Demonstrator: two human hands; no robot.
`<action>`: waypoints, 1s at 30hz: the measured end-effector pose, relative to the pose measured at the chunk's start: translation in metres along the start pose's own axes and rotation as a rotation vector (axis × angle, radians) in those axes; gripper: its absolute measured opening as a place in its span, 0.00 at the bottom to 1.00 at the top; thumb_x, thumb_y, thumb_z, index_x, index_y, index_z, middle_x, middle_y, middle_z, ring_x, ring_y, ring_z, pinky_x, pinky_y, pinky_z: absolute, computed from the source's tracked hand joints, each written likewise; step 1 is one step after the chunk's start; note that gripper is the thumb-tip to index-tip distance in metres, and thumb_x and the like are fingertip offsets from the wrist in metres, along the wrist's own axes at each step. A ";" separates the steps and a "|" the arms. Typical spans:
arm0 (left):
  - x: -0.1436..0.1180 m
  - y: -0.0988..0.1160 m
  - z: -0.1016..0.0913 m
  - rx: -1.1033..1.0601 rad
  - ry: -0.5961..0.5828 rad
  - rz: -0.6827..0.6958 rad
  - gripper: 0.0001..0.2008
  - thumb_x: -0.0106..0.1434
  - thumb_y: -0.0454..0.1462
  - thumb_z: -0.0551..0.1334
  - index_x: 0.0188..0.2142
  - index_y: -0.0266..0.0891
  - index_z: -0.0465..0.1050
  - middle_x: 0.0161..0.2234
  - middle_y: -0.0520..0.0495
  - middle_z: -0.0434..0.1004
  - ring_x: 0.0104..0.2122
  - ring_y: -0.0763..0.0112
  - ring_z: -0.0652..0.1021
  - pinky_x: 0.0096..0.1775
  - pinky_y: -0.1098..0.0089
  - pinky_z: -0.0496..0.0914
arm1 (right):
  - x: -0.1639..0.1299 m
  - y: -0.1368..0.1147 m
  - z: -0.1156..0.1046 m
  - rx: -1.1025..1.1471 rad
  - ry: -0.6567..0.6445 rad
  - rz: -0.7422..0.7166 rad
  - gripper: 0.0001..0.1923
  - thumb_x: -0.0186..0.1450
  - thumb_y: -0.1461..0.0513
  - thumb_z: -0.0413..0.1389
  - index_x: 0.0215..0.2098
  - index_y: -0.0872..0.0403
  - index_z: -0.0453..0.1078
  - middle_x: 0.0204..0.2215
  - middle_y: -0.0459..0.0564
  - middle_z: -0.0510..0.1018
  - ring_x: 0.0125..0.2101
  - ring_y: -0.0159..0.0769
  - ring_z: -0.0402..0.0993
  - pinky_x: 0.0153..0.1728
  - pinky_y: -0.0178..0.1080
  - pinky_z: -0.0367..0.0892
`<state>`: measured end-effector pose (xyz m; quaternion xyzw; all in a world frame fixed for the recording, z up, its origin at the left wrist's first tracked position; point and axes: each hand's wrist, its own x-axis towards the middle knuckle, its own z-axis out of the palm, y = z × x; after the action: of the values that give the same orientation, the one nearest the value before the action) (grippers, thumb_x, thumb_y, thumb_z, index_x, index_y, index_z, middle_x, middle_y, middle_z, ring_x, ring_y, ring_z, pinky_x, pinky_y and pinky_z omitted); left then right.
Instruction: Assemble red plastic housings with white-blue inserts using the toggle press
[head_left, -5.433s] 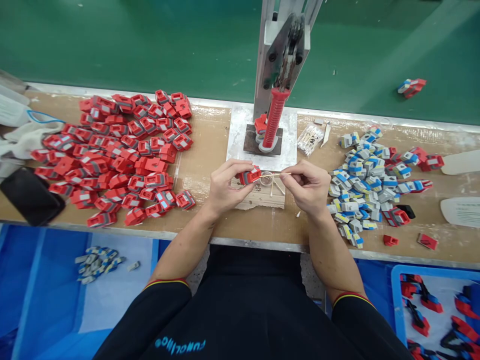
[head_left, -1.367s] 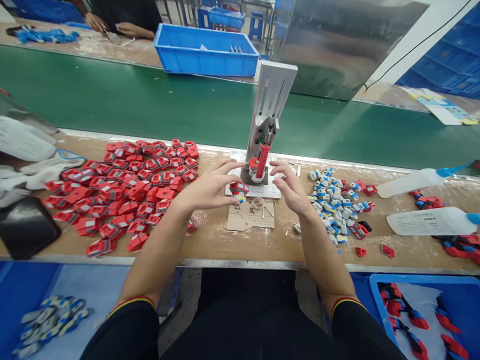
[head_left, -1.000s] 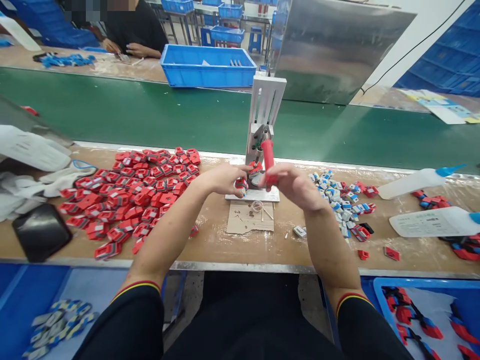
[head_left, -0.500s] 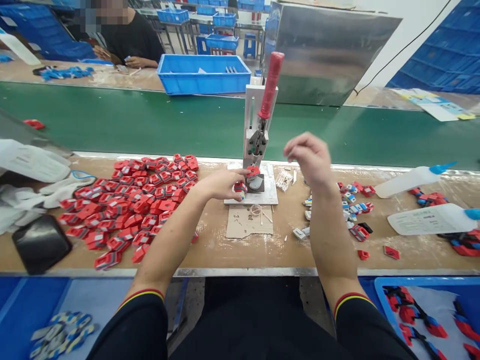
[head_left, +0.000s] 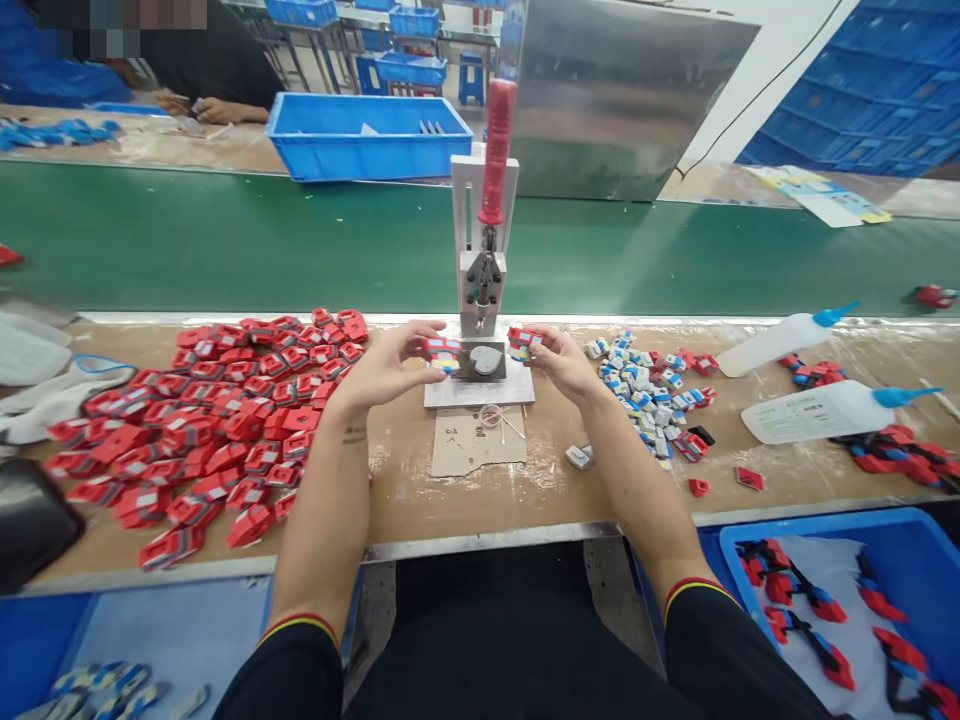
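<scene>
In left hand [head_left: 390, 362]: red part [head_left: 441, 349]

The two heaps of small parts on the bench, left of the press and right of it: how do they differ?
The left heap is mostly red with grey patches; the right heap is mostly grey, white and blue, with a few red pieces. The left heap is far larger and spreads wider than the right heap. The left hand is beside the left heap, the right hand beside the right heap. Both lie loose on the brown bench.

Blue crate [head_left: 360, 140] beyond green belt [head_left: 225, 245]; two squeeze bottles [head_left: 821, 412] lying right; dark object, maybe phone [head_left: 30, 520], far left.
</scene>
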<state>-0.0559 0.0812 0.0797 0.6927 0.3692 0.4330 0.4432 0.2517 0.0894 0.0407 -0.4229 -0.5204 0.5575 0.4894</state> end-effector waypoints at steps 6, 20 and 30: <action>0.022 -0.005 0.025 -0.646 0.388 -0.088 0.21 0.45 0.40 0.82 0.37 0.43 0.78 0.36 0.48 0.83 0.34 0.68 0.81 0.33 0.72 0.75 | -0.038 -0.014 -0.006 0.288 0.054 0.065 0.22 0.59 0.50 0.70 0.49 0.48 0.78 0.43 0.49 0.86 0.35 0.36 0.83 0.32 0.38 0.80; 0.048 -0.009 0.029 -1.034 0.682 -0.339 0.09 0.51 0.39 0.71 0.31 0.43 0.74 0.31 0.49 0.81 0.34 0.65 0.83 0.31 0.71 0.76 | -0.052 -0.022 0.004 0.096 0.037 -0.122 0.29 0.70 0.39 0.47 0.57 0.46 0.71 0.41 0.55 0.79 0.26 0.35 0.60 0.21 0.37 0.63; 0.042 -0.011 0.014 -0.584 0.452 -0.315 0.25 0.43 0.36 0.68 0.43 0.41 0.69 0.26 0.55 0.77 0.22 0.70 0.78 0.23 0.73 0.64 | 0.111 -0.002 -0.070 -0.801 0.343 -0.036 0.16 0.56 0.61 0.62 0.43 0.52 0.71 0.42 0.55 0.82 0.44 0.43 0.77 0.53 0.48 0.73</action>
<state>-0.0302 0.1182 0.0772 0.3600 0.4203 0.5880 0.5899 0.3024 0.2100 0.0395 -0.6567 -0.6140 0.2248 0.3758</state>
